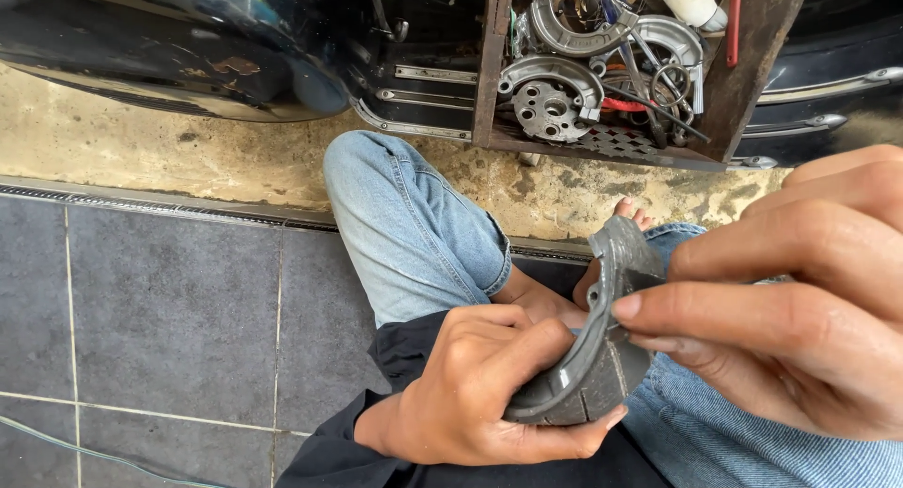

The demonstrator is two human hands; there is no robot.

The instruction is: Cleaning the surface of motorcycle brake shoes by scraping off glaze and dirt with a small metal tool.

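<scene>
Grey metal, curved into a half-ring, the brake shoe [591, 356] sits between both hands above the person's lap. The left hand [484, 389] is closed around its lower end, thumb pressed under the rim, while the right hand [790, 309] pinches the upper part with fingertips laid on the lining face. The step in hand looks like a close check of the lining surface. A next move would likely call for turning the shoe in the grip, so the left hand needs to loosen without dropping it. Room is tight on the right, where the denim knee [414, 225] and the person's other leg crowd in. The tiled floor [169, 309] to the left lies open. Ahead, a wooden box of parts [499, 65] rests against a dark vehicle body [188, 37], well apart.
</scene>
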